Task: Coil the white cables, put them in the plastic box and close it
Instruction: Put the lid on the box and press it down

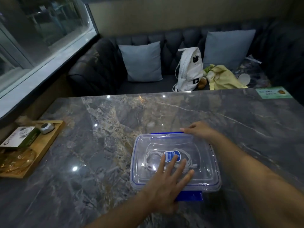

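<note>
The clear plastic box (213, 183) sits on the grey marble table (107, 129), near the front edge. Its see-through lid (203, 155) is on and bears a blue label (171, 156). The white cables (148, 159) lie coiled inside. The left hand (166, 186) presses flat on the lid, fingers straight and spread. The right hand (200, 130) rests on the far blue latch (166, 133); whether it pinches it, I cannot tell. The near blue latch (190, 195) sticks out flat.

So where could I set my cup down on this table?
The grey marble table is bare across its far half, beyond the clear plastic box, and between the wooden tray and the box. The far right is bare up to the green card. Crowded: the loaded tray, and the box with left hand and right hand on it.
</note>
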Demonstrator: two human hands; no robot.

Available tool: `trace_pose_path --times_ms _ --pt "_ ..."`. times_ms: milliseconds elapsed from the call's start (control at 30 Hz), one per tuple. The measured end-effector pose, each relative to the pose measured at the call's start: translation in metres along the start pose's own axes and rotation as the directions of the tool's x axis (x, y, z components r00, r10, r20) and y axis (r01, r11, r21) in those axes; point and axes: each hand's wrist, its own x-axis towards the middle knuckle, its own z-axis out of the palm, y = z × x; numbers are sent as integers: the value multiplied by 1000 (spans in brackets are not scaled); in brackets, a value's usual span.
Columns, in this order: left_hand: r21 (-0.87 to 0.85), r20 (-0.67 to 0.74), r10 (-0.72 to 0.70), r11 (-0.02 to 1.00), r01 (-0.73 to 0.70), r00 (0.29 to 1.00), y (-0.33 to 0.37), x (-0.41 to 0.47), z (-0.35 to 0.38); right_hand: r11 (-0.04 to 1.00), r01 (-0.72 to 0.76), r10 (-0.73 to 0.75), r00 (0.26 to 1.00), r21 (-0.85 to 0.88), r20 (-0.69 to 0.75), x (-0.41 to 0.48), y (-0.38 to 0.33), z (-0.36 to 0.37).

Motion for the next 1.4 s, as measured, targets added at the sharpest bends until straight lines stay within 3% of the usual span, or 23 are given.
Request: trace_pose_path --times_ms 200,467,600,933,1167,1300,1400 --pt "-56 31 7 998 -5 999 0 -1 -11 992 120 -121 992 45 41 -8 -2 -3" --pt "-132 109 20 991 -6 994 -6 10 -29 954 236 -216 969 -183 121 -15 -9 4" --pt "-123 108 48 992 -34 993 -8 11 -35 950 259 -232 959 -173 163 -17 -13 10" --pt "-118 189 43 993 -21 981 -5 12 -43 947 259 -257 966 -189 39 -14 -6 15" --pt "-106 125 51 994 -38 991 -7 12 -36 932 250 -251 968 -262 31 -18 -7 18" --pt "-291 -15 28 956 -31 999 -17 1 -31 822 250 -232 967 -512 101 -23 -17 17" --pt "-399 -102 -35 917 -9 994 -26 -1 -44 757 285 -188 957 -588 221 -31 -35 7"
